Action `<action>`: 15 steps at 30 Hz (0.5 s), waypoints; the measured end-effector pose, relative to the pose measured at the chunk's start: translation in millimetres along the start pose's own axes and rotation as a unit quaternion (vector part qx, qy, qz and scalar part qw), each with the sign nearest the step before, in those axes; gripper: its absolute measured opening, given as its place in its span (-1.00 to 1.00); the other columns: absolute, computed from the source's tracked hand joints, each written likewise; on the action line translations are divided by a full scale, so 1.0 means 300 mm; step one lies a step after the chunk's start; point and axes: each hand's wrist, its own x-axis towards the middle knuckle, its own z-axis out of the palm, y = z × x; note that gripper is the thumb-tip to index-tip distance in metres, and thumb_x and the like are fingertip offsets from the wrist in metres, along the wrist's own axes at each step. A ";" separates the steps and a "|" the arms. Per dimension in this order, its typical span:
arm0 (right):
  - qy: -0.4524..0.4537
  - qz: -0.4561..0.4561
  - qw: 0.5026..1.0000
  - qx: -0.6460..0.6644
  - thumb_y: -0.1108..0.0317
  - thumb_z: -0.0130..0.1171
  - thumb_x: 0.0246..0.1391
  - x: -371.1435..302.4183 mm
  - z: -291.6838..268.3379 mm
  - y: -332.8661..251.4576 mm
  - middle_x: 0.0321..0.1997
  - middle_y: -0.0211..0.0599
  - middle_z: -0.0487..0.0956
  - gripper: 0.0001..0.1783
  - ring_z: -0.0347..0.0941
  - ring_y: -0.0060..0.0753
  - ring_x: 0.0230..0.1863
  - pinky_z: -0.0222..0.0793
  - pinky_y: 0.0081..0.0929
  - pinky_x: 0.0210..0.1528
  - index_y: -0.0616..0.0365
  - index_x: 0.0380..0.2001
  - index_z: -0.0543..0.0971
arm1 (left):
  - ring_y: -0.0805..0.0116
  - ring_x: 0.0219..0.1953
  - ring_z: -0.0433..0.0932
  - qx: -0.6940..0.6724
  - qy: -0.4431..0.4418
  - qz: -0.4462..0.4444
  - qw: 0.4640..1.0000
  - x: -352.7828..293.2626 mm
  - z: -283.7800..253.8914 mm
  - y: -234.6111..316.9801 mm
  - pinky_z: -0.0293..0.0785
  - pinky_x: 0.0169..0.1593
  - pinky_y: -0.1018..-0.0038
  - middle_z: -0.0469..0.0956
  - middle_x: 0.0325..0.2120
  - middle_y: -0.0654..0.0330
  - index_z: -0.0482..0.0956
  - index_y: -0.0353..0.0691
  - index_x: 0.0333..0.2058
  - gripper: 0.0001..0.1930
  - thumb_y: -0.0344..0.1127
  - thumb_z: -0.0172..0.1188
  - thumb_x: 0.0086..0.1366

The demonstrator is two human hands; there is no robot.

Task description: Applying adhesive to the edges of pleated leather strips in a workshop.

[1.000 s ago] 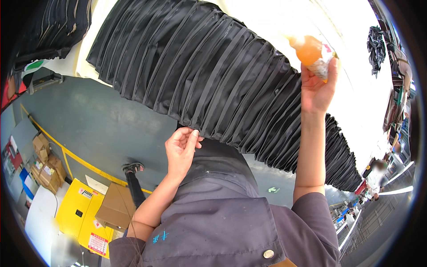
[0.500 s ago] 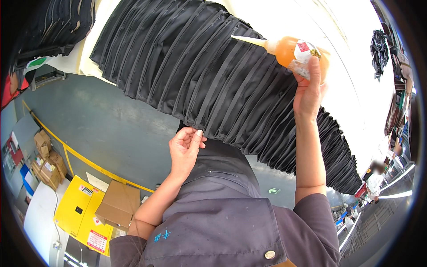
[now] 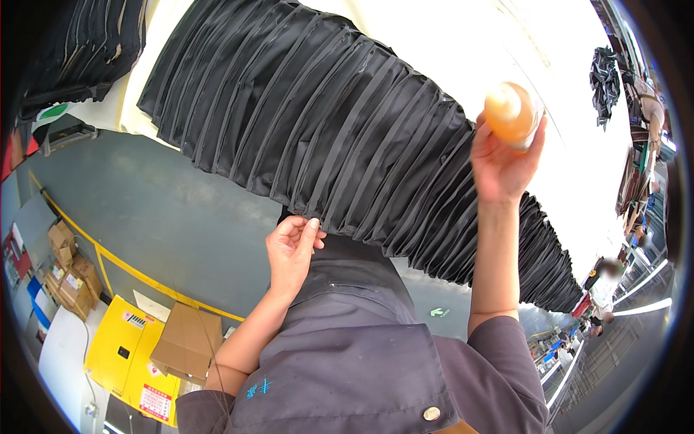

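Observation:
A long row of overlapping black fabric pieces (image 3: 303, 123) lies fanned out along the table edge, running from upper left to lower right. My left hand (image 3: 290, 249) is closed in a pinch at the near edge of one piece, thumb against the curled fingers. Over the far side of the row, my right hand (image 3: 502, 163) is wrapped round a squeeze bottle (image 3: 515, 119) of orange liquid. The bottle's top faces up toward me, blurred, and its long nozzle cannot be made out.
A pale work table (image 3: 434, 36) carries the row. Another dark fabric stack (image 3: 90, 43) is at upper left, a black bundle (image 3: 604, 83) at far right. Beyond the grey floor (image 3: 144, 188) stand a yellow cabinet (image 3: 119, 347) and cardboard boxes (image 3: 186, 338). People appear at the right.
My right hand has turned the bottle from lying sideways, nozzle to the left, to pointing up toward me. The left hand keeps its place at the fabric edge.

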 end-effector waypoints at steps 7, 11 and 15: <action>0.046 -0.210 0.909 -0.357 0.16 0.07 0.05 0.054 0.027 -0.047 -0.05 -0.24 0.39 -0.51 0.35 -0.38 -0.02 0.41 -0.39 -0.05 0.18 -0.01 0.29 | 0.58 -0.62 0.42 -0.001 0.006 -0.009 1.000 -0.002 0.010 0.003 0.26 -0.57 0.70 0.50 -0.63 0.20 0.43 -0.29 -0.49 -0.86 -0.37 0.09 0.20; 0.025 -0.201 0.892 -0.404 0.18 0.07 0.05 0.068 0.049 -0.028 -0.07 -0.25 0.41 -0.52 0.36 -0.40 -0.03 0.39 -0.37 -0.05 0.22 -0.02 0.31 | 0.58 -0.62 0.43 -0.006 0.006 -0.008 1.000 0.001 0.010 0.002 0.26 -0.56 0.70 0.49 -0.63 0.21 0.42 -0.28 -0.48 -0.87 -0.37 0.09 0.20; 0.035 -0.218 0.872 -0.438 0.22 0.09 0.04 0.087 0.047 -0.023 -0.12 -0.22 0.45 -0.56 0.40 -0.40 -0.07 0.37 -0.38 -0.03 0.29 -0.07 0.37 | 0.58 -0.61 0.43 -0.002 0.009 -0.013 1.000 0.001 0.011 0.007 0.26 -0.56 0.70 0.49 -0.64 0.22 0.42 -0.27 -0.49 -0.87 -0.36 0.09 0.20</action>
